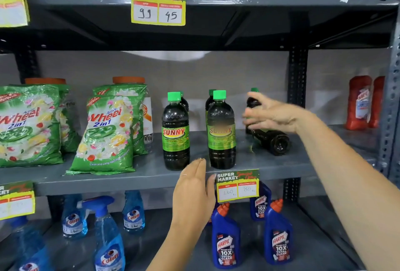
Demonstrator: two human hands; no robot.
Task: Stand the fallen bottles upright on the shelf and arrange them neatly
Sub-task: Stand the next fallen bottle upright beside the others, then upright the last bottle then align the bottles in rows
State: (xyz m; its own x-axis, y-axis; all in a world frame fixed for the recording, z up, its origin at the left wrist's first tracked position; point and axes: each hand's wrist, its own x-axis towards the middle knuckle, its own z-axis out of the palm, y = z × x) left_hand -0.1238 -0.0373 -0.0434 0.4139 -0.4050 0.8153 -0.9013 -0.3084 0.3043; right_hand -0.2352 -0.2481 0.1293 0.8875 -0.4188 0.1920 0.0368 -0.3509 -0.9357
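Dark Sunny bottles with green caps stand on the grey middle shelf (138, 181). Two are upright at the front, one on the left (175, 132) and one on the right (221, 132), each with another upright bottle partly hidden behind it. To their right a fallen bottle (276, 142) lies on its side, base toward me. Behind it stands an upright bottle (252, 101), partly covered by my right hand (272, 115). That hand hovers with spread fingers just above the fallen bottle, holding nothing. My left hand (194, 186) is flat and empty in front of the shelf edge, below the two front bottles.
Green Wheel detergent bags (108, 134) fill the shelf's left side. Red Harpic bottles (360, 102) stand at the far right, past a dark upright post (297, 76). A price tag (237, 185) hangs on the shelf edge. Blue Harpic (226, 240) and Colin spray bottles (108, 238) stand below.
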